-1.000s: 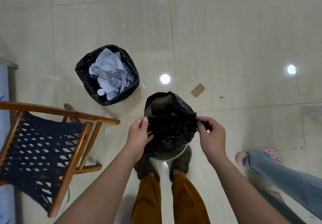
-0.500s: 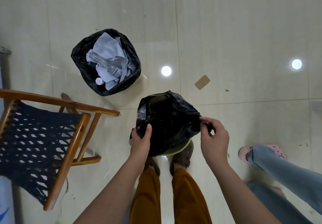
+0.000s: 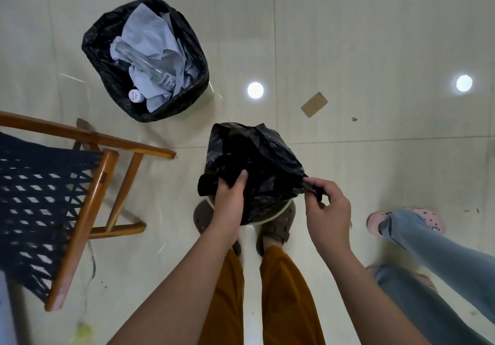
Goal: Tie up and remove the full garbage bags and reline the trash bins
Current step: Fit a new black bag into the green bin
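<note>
Your left hand (image 3: 229,200) grips a gathered fold of the black garbage bag (image 3: 257,167), thumb pressed on top. Your right hand (image 3: 328,210) pinches the bag's stretched corner out to the side. The bag sits in a pale bin (image 3: 278,214) at your feet.

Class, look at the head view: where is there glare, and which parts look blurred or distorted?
Head view: round lamp glare on the glossy floor; chair and jeans leg smear near the edges; tile joints bow from the wide-angle lens.
</note>
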